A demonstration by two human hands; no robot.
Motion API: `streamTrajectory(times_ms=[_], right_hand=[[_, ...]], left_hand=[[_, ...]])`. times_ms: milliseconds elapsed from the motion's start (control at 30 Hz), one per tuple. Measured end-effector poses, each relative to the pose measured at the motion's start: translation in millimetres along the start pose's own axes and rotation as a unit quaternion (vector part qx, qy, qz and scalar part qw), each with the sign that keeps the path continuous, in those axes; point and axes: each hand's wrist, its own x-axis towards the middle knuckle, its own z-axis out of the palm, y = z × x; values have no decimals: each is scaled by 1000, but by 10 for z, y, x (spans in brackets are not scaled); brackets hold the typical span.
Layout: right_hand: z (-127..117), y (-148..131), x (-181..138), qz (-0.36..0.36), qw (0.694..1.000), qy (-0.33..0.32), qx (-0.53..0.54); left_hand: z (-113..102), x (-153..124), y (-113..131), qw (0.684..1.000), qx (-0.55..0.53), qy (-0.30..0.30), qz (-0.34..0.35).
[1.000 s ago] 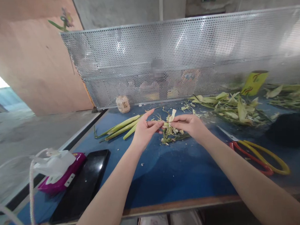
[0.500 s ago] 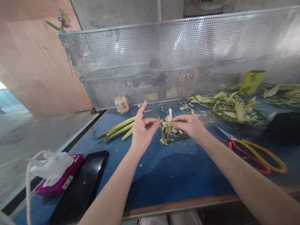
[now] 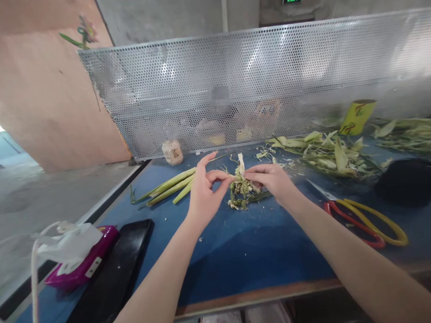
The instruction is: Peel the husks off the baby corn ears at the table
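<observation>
Both hands (image 3: 205, 195) (image 3: 275, 181), fingertip grip on pale strip (image 3: 241, 162), wide blue tabletop (image 3: 255, 262) toward near edge (image 3: 257, 293).

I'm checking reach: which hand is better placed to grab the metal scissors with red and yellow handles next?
Probably the right hand: the scissors lie beside its forearm; the left hand is farther away.

The middle is occupied by the hands (image 3: 205, 193) and the scraps (image 3: 243, 197); nearer, the counter (image 3: 255, 259) has free room between the forearms (image 3: 166, 263). At left, the stalks (image 3: 171, 191) and the black slab (image 3: 109, 275) are obstacles, at right the scissors (image 3: 362, 218); behind, the mesh panel (image 3: 269, 78) blocks passing.
</observation>
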Motion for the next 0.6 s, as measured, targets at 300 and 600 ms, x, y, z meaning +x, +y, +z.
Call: streamTrajectory(times_ms=[300, 600], right_hand=[[41, 34, -23, -44, 986, -37, -154], [56, 31, -37, -50, 993, -50, -97]], left_hand=[[27, -56, 19, 990, 107, -52, 80], [73, -83, 68, 999, 20, -41, -19]])
